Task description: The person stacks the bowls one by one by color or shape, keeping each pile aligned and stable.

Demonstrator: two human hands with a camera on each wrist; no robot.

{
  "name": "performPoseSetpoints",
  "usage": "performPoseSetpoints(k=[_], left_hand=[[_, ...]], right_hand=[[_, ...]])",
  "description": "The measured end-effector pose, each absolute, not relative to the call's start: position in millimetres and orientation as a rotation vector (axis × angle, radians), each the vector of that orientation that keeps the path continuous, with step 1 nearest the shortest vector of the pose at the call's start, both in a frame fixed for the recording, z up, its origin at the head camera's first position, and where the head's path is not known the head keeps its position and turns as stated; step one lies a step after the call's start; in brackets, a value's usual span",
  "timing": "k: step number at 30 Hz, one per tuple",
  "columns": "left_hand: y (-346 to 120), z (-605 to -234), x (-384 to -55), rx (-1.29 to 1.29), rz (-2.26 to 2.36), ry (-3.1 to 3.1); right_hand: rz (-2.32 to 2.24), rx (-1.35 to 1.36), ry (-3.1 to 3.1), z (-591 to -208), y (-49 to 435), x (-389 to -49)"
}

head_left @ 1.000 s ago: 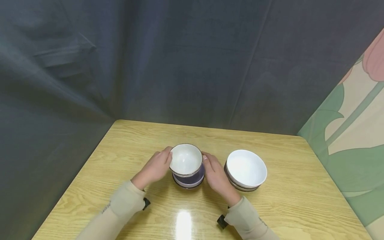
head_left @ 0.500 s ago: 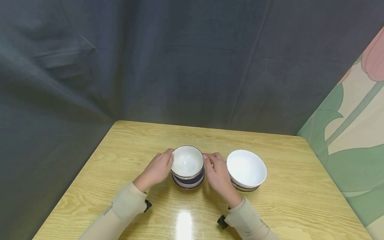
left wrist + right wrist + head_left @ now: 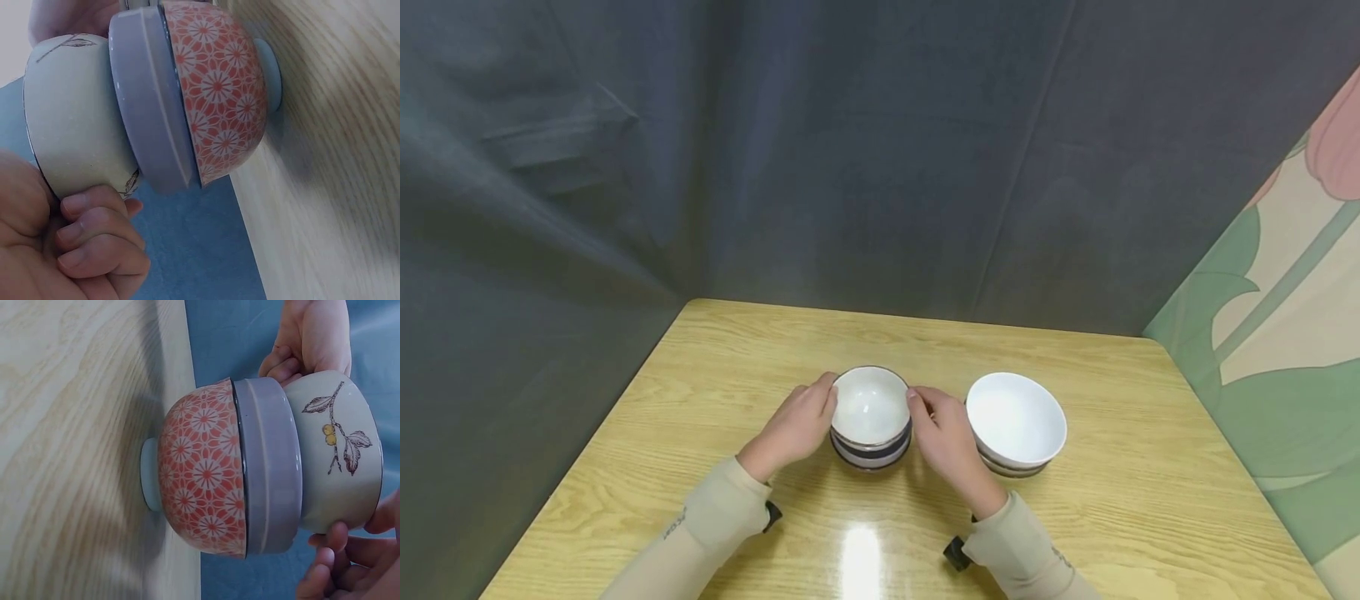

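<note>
Between my hands is a cream bowl (image 3: 870, 406) with a dark rim; its side carries a branch with leaves and yellow berries in the right wrist view. My left hand (image 3: 797, 421) holds its left side, thumb at the rim and fingers curled beneath. On the right, my right hand (image 3: 946, 437) pinches it the same way. Its base sits down inside the rim of a lavender bowl (image 3: 272, 469). That one rests in a red bowl with white flowers (image 3: 215, 87), which stands on the table on a pale foot.
A white bowl (image 3: 1017, 419), tilted slightly, tops another stack to the right of my right hand, with darker rims (image 3: 1011, 469) under it. The wooden table (image 3: 760, 342) ends at a dark curtain (image 3: 880, 167) behind.
The cream bowl has come down and slightly right onto the lavender bowl, hiding more of its inside. Both hands moved with it, and the right fingers have curled in more.
</note>
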State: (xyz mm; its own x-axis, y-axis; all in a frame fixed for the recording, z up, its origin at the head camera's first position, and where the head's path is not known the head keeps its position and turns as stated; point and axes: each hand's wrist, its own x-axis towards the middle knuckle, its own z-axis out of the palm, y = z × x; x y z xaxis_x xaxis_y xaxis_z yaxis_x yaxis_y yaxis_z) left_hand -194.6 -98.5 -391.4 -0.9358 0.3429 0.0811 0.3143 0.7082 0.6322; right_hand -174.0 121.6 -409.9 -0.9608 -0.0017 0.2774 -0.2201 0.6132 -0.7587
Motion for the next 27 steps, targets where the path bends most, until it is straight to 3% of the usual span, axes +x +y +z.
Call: performPoseSetpoints(k=[27], left_hand=[[-92.3,-412.2,-194.7,0.517,0.998,2.984]], right_hand=[[1.241,0.168,-2.632,-419.6,120.4,-176.0]])
